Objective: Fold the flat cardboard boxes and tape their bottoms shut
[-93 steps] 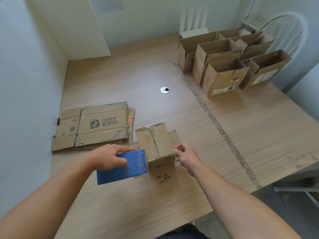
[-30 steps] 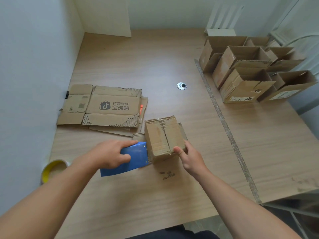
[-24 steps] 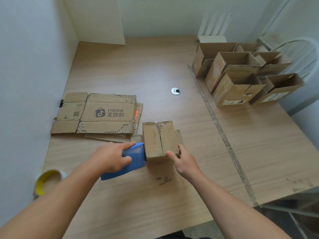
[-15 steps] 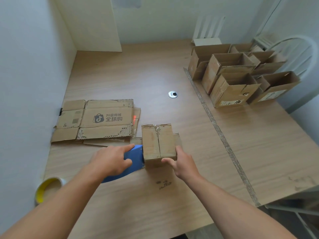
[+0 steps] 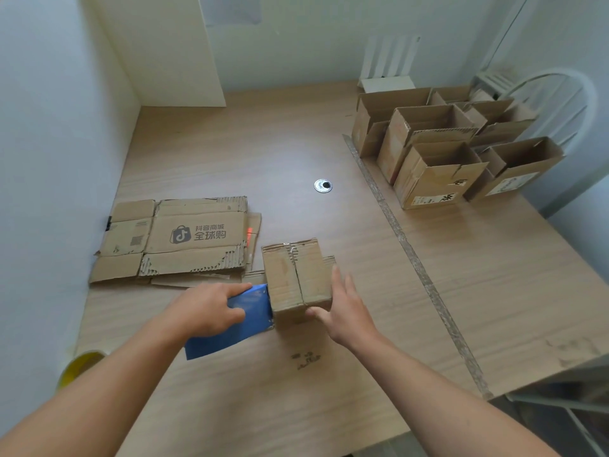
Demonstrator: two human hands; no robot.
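Two hands on one box (image 5: 296, 275), which stands near the front middle of the table (image 5: 263, 390) with its closed flaps up and the seam running front to back. I can't tell if the seam has tape on it. The lower flaps splay out flat on the table around the base.

The left hand (image 5: 211, 311) grips a blue tool (image 5: 237, 328), fingers curled over its top and thumb laid on its face. The tool's right edge touches the box's left side. The right hand (image 5: 346, 311) is spread, straight fingers laid against the box's right side and thumb on the near corner, not clamped.

The flat boxes (image 5: 178, 239) are stacked just left of the box, against the wall. The folded boxes (image 5: 438, 169) are clustered at the far right, open tops up, well apart from the hands. A tape roll (image 5: 79, 367) with a yellow core sits at the near left edge. A metal grommet (image 5: 323, 186) is mid-table. A tape strip (image 5: 412, 255) runs across the tabletop. A white chair (image 5: 560, 103) is behind the folded boxes.
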